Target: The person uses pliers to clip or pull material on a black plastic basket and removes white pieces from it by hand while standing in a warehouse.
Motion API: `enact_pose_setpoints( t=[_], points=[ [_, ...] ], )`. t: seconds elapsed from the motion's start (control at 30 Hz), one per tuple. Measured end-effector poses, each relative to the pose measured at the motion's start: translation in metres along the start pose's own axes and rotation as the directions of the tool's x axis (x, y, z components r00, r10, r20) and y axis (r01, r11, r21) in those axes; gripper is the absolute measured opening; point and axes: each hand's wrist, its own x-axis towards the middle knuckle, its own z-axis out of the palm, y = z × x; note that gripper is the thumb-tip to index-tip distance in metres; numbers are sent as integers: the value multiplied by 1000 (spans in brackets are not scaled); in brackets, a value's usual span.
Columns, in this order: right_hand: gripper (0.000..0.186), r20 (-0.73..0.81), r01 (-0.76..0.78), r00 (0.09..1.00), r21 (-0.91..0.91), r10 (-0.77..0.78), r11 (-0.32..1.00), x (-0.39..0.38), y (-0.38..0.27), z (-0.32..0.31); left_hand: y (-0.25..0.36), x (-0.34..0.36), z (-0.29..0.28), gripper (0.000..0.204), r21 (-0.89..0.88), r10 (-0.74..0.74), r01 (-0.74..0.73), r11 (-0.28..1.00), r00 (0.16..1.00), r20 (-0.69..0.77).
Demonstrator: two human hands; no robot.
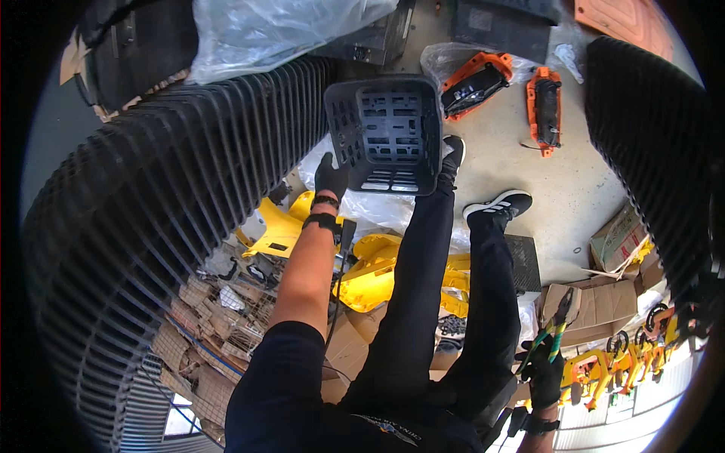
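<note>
- Evidently nested: a long black ribbed stack (181, 158) curves along the left side, its close, even ridges suggesting like pieces slotted together to save room.
- Left hand (331, 177), gloved, at the basket's left side. Fingers look closed on its edge, though their tips are hidden; the rim probably offers the handiest hold.
- Yellow moulded parts (366, 283) lie behind the left forearm, partly covered by the leg; apparently set aside.
- Black slotted basket (430, 143) sits centre, mouth toward the wearer, so its inside and slotted base show. Cannot tell whether it also rests on something.
- Two orange-and-black parts (545, 109) lie apart on the floor (563, 189), beyond the feet.
- Right hand (542, 371), gloved, low and well away from the basket. Fingers wrap round green-and-yellow-handled pliers (557, 328), nose pointing away, likely carried ready by the grips.
- Cardboard box (600, 309) just beyond the pliers; second ribbed stack (642, 113) farther right.
</note>
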Motion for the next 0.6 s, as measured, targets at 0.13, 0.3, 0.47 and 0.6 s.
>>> enact_pose_setpoints(
  t=[0.13, 0.3, 0.47, 0.6],
  points=[
    [38, -6, -86, 996, -44, 86, 995, 6, -5, 25, 14, 19, 17, 38, -32, 107, -105, 994, 992, 65],
    [37, -19, -79, 997, -85, 78, 993, 13, -14, 34, -17, 16, 7, 25, -158, -5, 12, 987, 999, 44],
    [32, 7, -47, 999, -168, 48, 985, 10, -24, 26, -5, -7, -32, 23, -327, 101, -61, 943, 989, 107],
    [31, 82, -67, 993, -178, 83, 982, -5, -30, 19, 44, -52, -85, 24, -417, 139, -97, 904, 988, 72]
  ],
)
